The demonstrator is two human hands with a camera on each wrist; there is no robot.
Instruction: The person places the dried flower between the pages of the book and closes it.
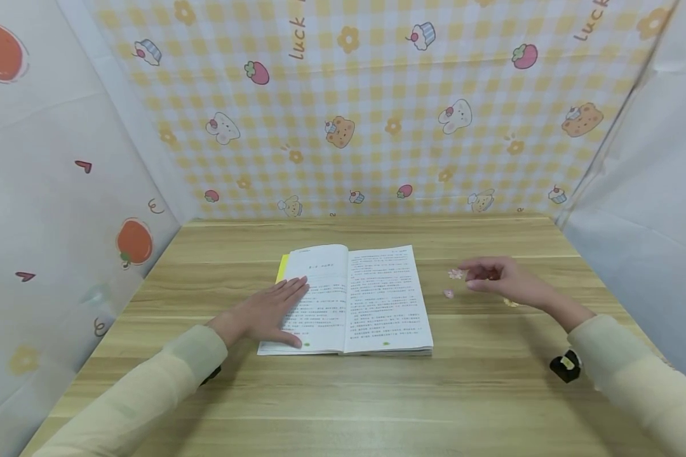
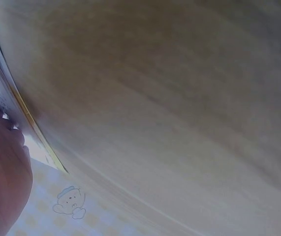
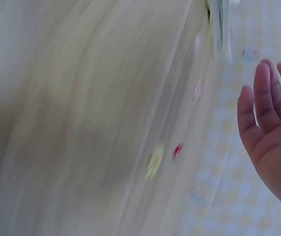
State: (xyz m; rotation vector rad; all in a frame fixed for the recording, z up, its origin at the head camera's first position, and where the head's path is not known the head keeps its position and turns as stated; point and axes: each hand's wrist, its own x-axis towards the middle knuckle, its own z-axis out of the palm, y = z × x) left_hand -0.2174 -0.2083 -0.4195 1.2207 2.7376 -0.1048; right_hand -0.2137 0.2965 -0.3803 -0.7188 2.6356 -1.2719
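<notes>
An open book (image 1: 383, 298) with printed pages lies on the wooden table. My left hand (image 1: 271, 312) rests on its left page, fingers spread flat and thumb near the bottom edge. In the left wrist view the same hand (image 2: 5, 172) lies over the page edge. My right hand (image 1: 505, 279) hovers right of the book with loosely bent fingers and nothing visible in them. Near its fingertips are a pale pink flower (image 1: 456, 273) and a small pinkish-purple one (image 1: 448, 293). A yellow flower (image 3: 155, 161) and a red piece (image 3: 177, 151) lie beneath it, partly hidden in the head view.
A yellow sheet or cover edge (image 1: 282, 268) sticks out at the book's left side. A black object (image 1: 566, 366) with a yellowish label shows beside the right sleeve. Behind the table (image 1: 377, 406) hangs a yellow checked cloth (image 1: 371, 95), with pale walls on both sides.
</notes>
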